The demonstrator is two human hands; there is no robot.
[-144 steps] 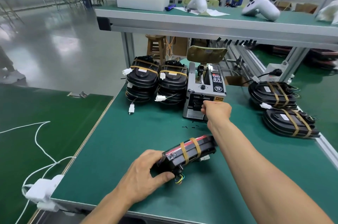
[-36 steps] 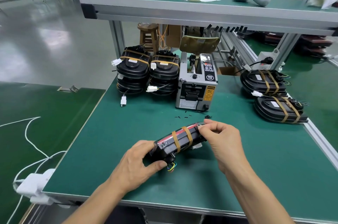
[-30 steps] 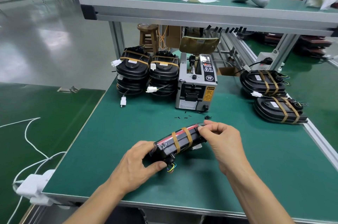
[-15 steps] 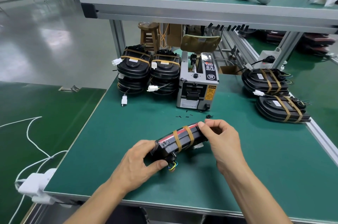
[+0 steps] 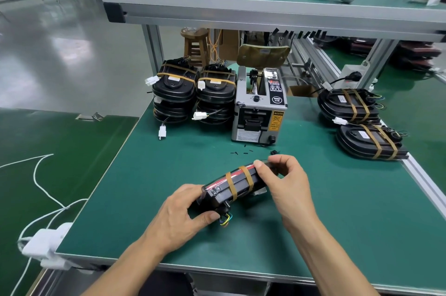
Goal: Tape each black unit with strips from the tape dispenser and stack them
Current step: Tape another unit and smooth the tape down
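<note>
The black unit [image 5: 231, 187] stands on edge near the front of the green bench mat [image 5: 337, 211], a red seam along its upper rim and 2 brown tape strips [image 5: 239, 183] wrapped across it. We judge it rigid moulded plastic, smooth and fairly weighty, best held by its 2 ends, clear of the loose coloured wires [image 5: 225, 221] at the near corner. Our left hand [image 5: 178, 218] grips the near end, fingers curled round the casing and thumb pressed on its side. Our right hand [image 5: 287, 184] pinches the far end, thumb tip on the top edge; any strip under it is hidden. Behind stands the grey metal tape dispenser [image 5: 259, 112]. To its left are 2 stacks of taped units [image 5: 193, 95]; to the right 2 more taped units [image 5: 359, 122] lie flat.
</note>
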